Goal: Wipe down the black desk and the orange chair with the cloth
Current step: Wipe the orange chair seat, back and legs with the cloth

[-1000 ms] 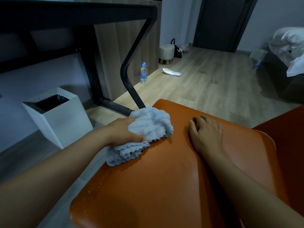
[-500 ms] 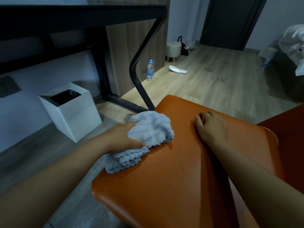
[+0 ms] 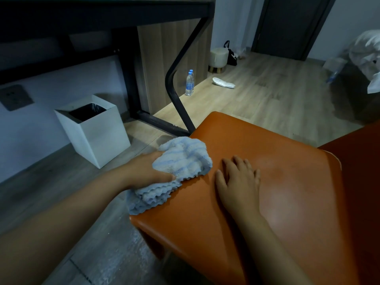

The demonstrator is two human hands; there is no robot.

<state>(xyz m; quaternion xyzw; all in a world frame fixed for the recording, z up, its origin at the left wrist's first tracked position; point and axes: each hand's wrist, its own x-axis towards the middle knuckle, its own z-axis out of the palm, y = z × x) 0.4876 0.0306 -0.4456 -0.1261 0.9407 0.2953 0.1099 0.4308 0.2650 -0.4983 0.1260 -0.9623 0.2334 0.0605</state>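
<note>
Cloth (image 3: 182, 161) now nearer flat right hand (image 3: 239, 182)

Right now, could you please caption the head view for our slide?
Left hand grips the cloth at the chair edge; right hand rests flat on the chair beside it.

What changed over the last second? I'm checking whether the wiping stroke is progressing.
The left hand drew the blue cloth slightly nearer along the left edge of the orange chair seat, closing on the right hand, whose fingers spread. Unchanged: the left grip on the cloth, the right hand flat on the seat; nothing released.
</note>
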